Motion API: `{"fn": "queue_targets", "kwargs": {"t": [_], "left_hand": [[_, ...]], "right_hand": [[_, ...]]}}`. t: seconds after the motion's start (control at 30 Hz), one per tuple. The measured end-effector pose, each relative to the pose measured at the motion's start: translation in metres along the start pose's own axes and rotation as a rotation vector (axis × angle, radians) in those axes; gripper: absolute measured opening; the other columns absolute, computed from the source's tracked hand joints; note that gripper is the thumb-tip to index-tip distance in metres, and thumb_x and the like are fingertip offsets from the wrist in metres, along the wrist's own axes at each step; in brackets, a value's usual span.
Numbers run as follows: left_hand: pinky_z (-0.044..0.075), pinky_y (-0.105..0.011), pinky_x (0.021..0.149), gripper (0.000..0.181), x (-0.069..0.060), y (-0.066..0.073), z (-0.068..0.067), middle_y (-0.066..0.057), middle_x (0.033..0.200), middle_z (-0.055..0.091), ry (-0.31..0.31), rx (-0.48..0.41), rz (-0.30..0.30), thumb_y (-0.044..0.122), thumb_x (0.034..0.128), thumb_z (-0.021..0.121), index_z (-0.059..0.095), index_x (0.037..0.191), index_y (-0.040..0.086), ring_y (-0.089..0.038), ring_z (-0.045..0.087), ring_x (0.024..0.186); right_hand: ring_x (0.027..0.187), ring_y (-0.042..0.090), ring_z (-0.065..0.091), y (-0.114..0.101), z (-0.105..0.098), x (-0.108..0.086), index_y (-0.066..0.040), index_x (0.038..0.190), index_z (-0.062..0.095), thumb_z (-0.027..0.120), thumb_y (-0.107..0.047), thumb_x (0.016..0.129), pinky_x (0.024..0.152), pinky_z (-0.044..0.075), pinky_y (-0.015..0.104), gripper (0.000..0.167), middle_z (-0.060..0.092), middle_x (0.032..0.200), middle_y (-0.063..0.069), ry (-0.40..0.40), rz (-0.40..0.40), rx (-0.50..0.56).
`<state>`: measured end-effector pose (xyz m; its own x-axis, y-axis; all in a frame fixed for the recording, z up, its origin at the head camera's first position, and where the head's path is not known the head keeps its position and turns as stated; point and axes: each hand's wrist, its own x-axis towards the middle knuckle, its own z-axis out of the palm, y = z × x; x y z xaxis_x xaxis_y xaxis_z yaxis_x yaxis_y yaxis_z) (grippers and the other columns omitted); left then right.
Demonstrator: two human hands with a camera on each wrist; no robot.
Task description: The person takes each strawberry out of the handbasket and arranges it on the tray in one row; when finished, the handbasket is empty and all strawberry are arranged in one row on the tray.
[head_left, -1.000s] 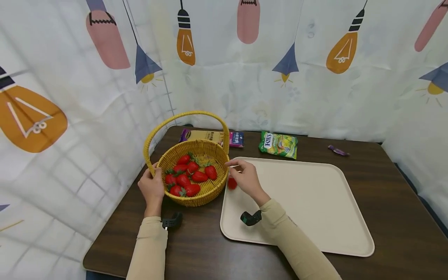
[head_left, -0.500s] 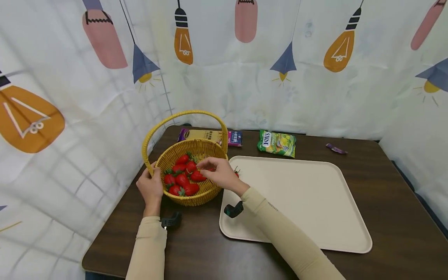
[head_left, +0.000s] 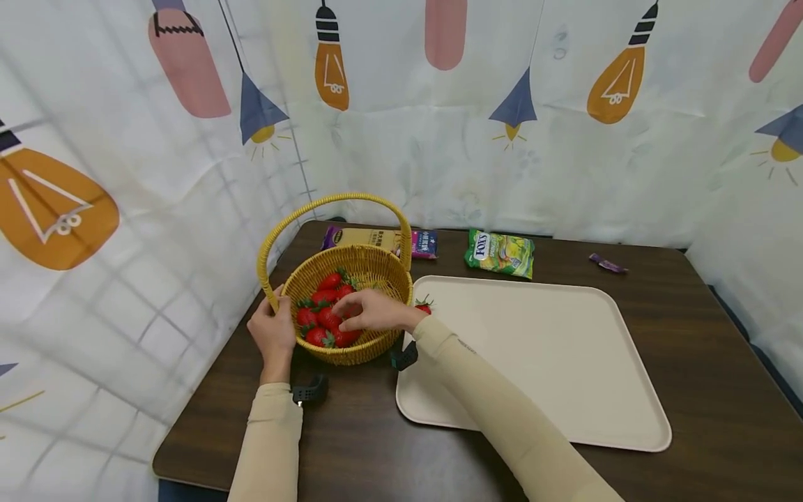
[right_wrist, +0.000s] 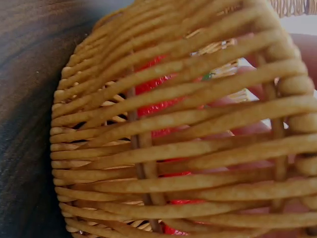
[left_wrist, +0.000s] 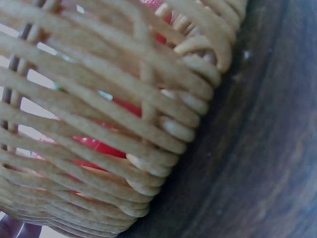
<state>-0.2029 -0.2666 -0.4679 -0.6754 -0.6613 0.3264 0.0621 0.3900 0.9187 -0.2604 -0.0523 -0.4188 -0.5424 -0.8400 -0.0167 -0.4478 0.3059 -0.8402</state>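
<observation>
A yellow woven basket [head_left: 357, 355] with a tall arched handle stands on the table, holding several red strawberries [head_left: 306, 318]. My left hand [head_left: 274, 335] grips its left rim by the foot of the handle. My right hand [head_left: 373, 311] reaches in over the right rim, thumb and fingers apart beside a strawberry [head_left: 329, 318] in the middle of the pile. Through the weave, the right wrist view shows red fruit [right_wrist: 157, 94] and part of that hand. Another strawberry [head_left: 424, 306] lies at the left edge of the beige tray [head_left: 533, 362], partly hidden by my right wrist.
Behind the basket lie a purple and gold packet [head_left: 364, 238] and a pink and blue one [head_left: 424, 244]. A green FOX'S candy bag [head_left: 500, 254] sits behind the tray, with a small purple wrapped sweet [head_left: 607, 263] to its right. A printed curtain [head_left: 433, 153] hangs behind the table.
My right hand has moved left from the tray's edge into the basket, down over the strawberries. The strawberry on the tray has stayed there. My left hand keeps its hold on the basket.
</observation>
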Motion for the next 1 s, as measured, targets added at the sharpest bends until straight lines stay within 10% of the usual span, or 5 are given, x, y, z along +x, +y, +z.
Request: {"fn": "queue_targets", "kwargs": {"t": [0.3,0.5,0.7,1.0], "left_hand": [[0.039,-0.021,0.070,0.032,-0.002,-0.003,-0.003,-0.012,0.116,0.069,-0.006,0.012,-0.009,0.024,0.0972,0.054,0.070,0.122,0.011,-0.015,0.057,0.086],[0.033,-0.024,0.057,0.030,-0.003,-0.002,-0.001,-0.019,0.088,0.068,0.009,0.015,0.016,0.021,0.0972,0.055,0.071,0.121,0.012,-0.016,0.042,0.063],[0.038,-0.023,0.067,0.031,-0.001,-0.001,0.001,-0.013,0.114,0.070,-0.003,0.004,0.003,0.024,0.0971,0.055,0.071,0.121,0.011,-0.015,0.054,0.081],[0.038,-0.023,0.067,0.031,-0.001,-0.001,0.000,-0.014,0.111,0.071,0.001,0.011,0.029,0.024,0.0978,0.055,0.071,0.120,0.010,-0.016,0.053,0.078]], "right_hand": [[0.107,0.009,0.058,0.011,0.003,0.014,-0.005,0.130,0.062,0.067,-0.015,0.092,0.089,0.048,0.024,0.040,0.063,0.125,0.009,-0.114,0.071,0.108],[0.104,0.008,0.060,0.015,0.002,0.017,-0.006,0.128,0.064,0.067,-0.012,0.092,0.087,0.049,0.024,0.037,0.066,0.122,0.007,-0.141,0.087,0.130],[0.106,0.007,0.059,0.012,-0.001,0.016,-0.010,0.124,0.065,0.068,-0.013,0.091,0.091,0.046,0.024,0.033,0.066,0.118,-0.004,-0.214,0.137,0.109],[0.101,0.008,0.060,0.013,0.001,0.017,-0.007,0.123,0.066,0.067,-0.006,0.091,0.088,0.048,0.024,0.032,0.067,0.114,-0.001,-0.274,0.111,0.116]]}}
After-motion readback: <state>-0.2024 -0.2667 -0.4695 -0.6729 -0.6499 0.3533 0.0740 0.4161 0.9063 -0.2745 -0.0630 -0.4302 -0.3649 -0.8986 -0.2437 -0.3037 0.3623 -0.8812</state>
